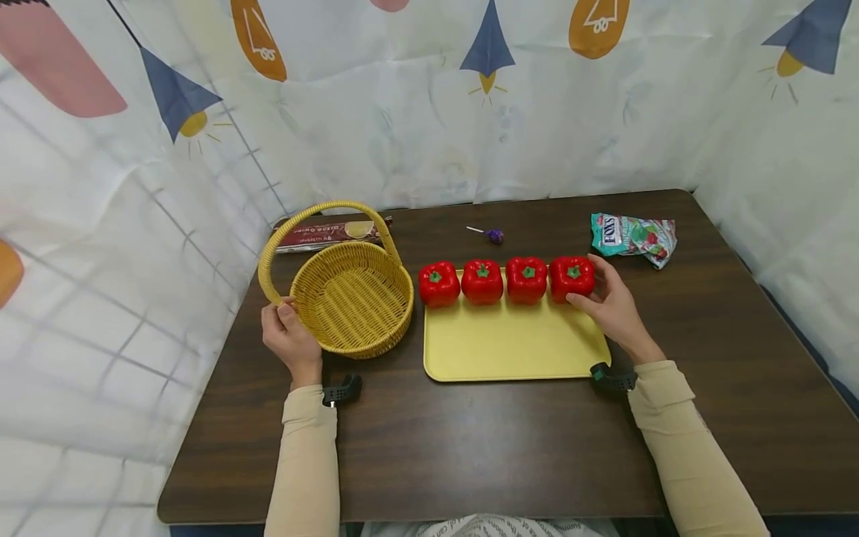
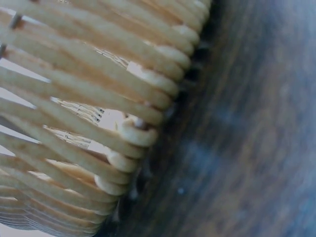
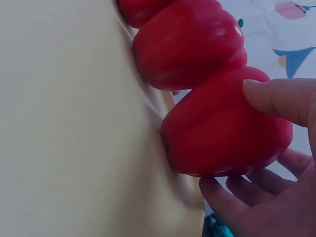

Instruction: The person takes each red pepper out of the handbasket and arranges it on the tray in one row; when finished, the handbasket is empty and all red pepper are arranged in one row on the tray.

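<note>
My left hand (image 1: pixel 291 339) pinches the yellow wicker basket (image 1: pixel 403 321) at its left side, where the tall arched handle (image 1: pixel 265 257) meets the rim. Nothing lies inside the basket. Its woven wall (image 2: pixel 94 94) fills much of the left wrist view, close by the dark table; the hand itself is out of that view. On the right, my right hand (image 1: pixel 616 306) holds the rightmost red bell pepper (image 1: pixel 571 276), thumb on one side and fingers on the other. Several matching peppers (image 1: pixel 482 282) stand in a row along the back edge of a yellow tray (image 1: pixel 517 347), green stems up.
Behind the basket lies a dark red snack box (image 1: pixel 322 236). A purple-wrapped lollipop (image 1: pixel 495 236) is behind the peppers, and a teal snack bag (image 1: pixel 634 237) lies at the back right. A patterned white curtain (image 1: pixel 429 142) hangs around the brown table (image 1: pixel 470 455).
</note>
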{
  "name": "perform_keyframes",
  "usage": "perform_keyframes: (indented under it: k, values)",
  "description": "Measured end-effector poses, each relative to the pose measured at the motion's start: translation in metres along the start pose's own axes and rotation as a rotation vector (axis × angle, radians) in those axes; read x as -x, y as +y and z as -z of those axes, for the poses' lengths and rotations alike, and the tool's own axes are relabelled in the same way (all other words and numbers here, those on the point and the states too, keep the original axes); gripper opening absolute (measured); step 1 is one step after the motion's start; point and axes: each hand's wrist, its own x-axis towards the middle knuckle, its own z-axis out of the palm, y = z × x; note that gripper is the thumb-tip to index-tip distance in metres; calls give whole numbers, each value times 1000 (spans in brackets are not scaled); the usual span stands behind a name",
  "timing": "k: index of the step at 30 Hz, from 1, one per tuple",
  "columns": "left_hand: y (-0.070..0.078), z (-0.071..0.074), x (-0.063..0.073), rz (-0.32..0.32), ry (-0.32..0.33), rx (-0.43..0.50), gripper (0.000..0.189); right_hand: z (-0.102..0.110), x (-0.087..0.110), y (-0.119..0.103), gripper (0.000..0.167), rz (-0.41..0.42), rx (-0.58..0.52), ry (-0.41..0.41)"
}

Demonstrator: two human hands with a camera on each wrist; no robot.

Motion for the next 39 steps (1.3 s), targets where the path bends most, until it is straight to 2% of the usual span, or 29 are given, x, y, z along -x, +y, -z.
perform_keyframes:
  k: [2, 6, 10, 15, 18, 22, 25, 28, 32, 35, 37, 39]
  values:
    - [1, 0, -1, -3, -3, 5, 39, 0, -1, -2, 82, 3, -3, 4]
    - [2, 0, -3, -5, -2, 3, 37, -1, -1, -4, 81, -3, -10, 3]
    - [1, 0, -3, -6, 2, 4, 40, -1, -2, -5, 82, -2, -4, 7]
    - [1, 2, -4, -12, -9, 3, 55, 0, -1, -8, 82, 9, -9, 27]
    - [5, 6, -6, -4, -14, 17, 51, 2, -2, -12, 79, 23, -15, 37]
    - [9, 11, -13, 12, -2, 43, 44, 7, -4, -23, 76, 35, 9, 46]
    - [11, 12, -24, -4, 2, 49, 45, 15, -8, -37, 75, 38, 60, 46]
    - [36, 4, -35, -55, -7, 64, 44, 25, -14, -53, 75, 68, 109, 36]
    - [88, -13, -49, -204, -19, 9, 42, 30, -26, -76, 73, 126, 171, 15]
    - [105, -26, -62, -325, -63, -67, 40, 29, -37, -93, 71, 177, 230, -2]
    - [112, -34, -70, -378, -163, -111, 40, 26, -45, -105, 70, 208, 269, -20]
    - [119, -42, -75, -414, -342, -182, 39, 23, -54, -114, 68, 237, 317, -39]
